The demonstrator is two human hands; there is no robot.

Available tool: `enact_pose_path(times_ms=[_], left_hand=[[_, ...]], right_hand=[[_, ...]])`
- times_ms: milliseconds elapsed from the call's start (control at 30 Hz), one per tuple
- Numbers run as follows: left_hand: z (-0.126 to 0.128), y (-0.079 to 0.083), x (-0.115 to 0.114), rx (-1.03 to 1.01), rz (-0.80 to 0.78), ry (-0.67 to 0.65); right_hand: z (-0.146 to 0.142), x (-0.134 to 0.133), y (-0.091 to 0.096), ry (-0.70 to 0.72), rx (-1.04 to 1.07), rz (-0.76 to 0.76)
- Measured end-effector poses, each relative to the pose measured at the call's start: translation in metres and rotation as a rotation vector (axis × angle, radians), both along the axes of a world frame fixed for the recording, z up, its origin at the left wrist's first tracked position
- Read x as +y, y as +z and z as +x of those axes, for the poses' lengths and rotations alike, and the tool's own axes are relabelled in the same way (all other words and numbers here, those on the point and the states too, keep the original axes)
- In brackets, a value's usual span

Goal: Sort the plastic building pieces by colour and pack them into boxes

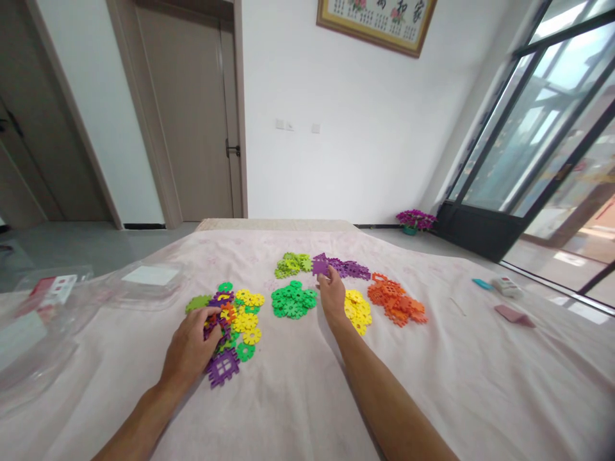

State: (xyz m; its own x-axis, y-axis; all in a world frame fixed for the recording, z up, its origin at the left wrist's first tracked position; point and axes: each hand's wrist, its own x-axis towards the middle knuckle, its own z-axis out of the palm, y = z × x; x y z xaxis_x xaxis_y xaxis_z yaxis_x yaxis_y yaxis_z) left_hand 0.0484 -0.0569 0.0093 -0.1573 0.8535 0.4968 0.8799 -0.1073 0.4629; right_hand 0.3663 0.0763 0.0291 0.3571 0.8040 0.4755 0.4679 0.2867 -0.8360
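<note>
Flat plastic interlocking pieces lie sorted by colour on a pink cloth (432, 384). My right hand (331, 293) reaches forward and pinches a purple piece (320, 264) at the near edge of the purple pile (350, 269). My left hand (192, 349) rests with curled fingers on a mixed pile (237, 317) of purple, yellow, green and orange pieces; what its fingers grip is hidden. A purple square piece (223, 367) lies just beside that hand. Separate piles of light green (292, 263), dark green (293, 299), yellow (358, 308) and orange (396, 299) sit between and around my hands.
Clear plastic containers and a lid (144, 282) stand at the left. Small items, a blue one (482, 283), a white one (507, 286) and a pink one (513, 314), lie at the right. A door, wall, potted flowers (416, 221) and glass doors are behind.
</note>
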Motion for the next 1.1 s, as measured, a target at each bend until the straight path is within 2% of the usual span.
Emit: enact_pose_path(times_ms=[100,167,333,433,500,600,700,767,867,967,1033,1100], left_hand=[[0.002,0.003,-0.002,0.022,0.035,0.006],[0.002,0.006,-0.003,0.031,0.071,0.015],[-0.008,0.006,0.001,0.019,0.09,0.11],[-0.022,0.008,0.015,0.016,-0.026,0.195],[-0.031,0.01,0.03,0.002,-0.145,0.193],[-0.041,0.013,0.054,-0.048,-0.298,0.018],[-0.043,0.013,0.072,-0.05,-0.331,-0.086],[-0.039,0.011,0.076,-0.051,-0.329,-0.14],[-0.032,0.009,0.07,-0.07,-0.319,-0.204],[-0.026,0.01,0.056,-0.132,-0.304,-0.229],[-0.025,0.01,0.043,-0.241,-0.278,-0.209],[-0.028,0.009,0.029,-0.336,-0.249,-0.127]], right_hand=[[0.015,0.005,-0.003,-0.12,-0.053,0.103],[0.008,-0.003,-0.008,-0.05,-0.138,0.202],[-0.047,-0.048,-0.013,0.465,-0.37,0.279],[-0.071,-0.072,-0.011,0.729,-0.617,0.284],[-0.078,-0.08,-0.008,0.807,-0.792,0.254],[-0.08,-0.083,-0.003,0.769,-0.926,0.185],[-0.08,-0.082,0.0,0.727,-0.967,0.174],[-0.081,-0.082,0.001,0.719,-0.981,0.177],[-0.083,-0.083,0.002,0.695,-0.98,0.172],[-0.083,-0.084,0.004,0.704,-0.955,0.189],[-0.082,-0.085,0.006,0.749,-0.945,0.22],[-0.081,-0.086,0.009,0.802,-0.953,0.253]])
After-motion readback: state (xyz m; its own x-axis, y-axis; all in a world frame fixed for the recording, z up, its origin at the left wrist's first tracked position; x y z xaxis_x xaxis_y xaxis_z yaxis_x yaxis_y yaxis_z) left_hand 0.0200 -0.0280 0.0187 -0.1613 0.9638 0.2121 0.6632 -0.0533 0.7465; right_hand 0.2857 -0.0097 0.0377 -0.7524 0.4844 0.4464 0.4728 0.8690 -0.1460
